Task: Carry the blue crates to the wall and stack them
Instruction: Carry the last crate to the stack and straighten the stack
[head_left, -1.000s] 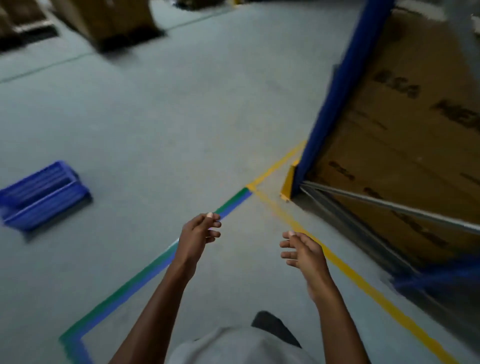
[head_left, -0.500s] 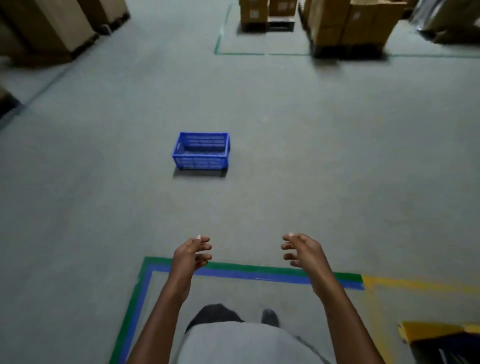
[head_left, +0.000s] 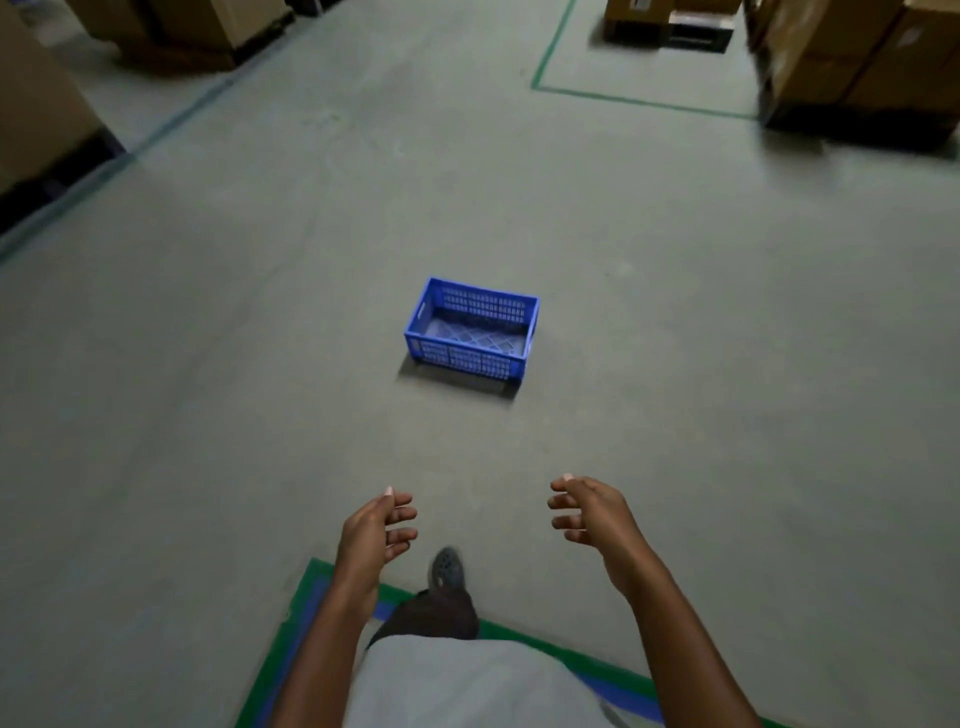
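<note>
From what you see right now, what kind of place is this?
Probably a warehouse: stacked cardboard boxes on dark pallets, green tape lines marking floor zones, and a blue crate on bare concrete.

1. Legible text, labels, brands, numbers: none.
2. Cardboard boxes (head_left: 852, 57), far right: pale label patches, too blurred to read.
3. Blue crate (head_left: 470, 335), centre floor: no readable marking.

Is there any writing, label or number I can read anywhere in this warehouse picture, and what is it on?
No text can be read here.
Cardboard boxes at top centre: a pale label patch, too blurred to read.
Cardboard boxes at top right: a faint pale mark, unreadable.
Blue crate: no label or number visible.
Green floor tape: plain lines, no words.
</note>
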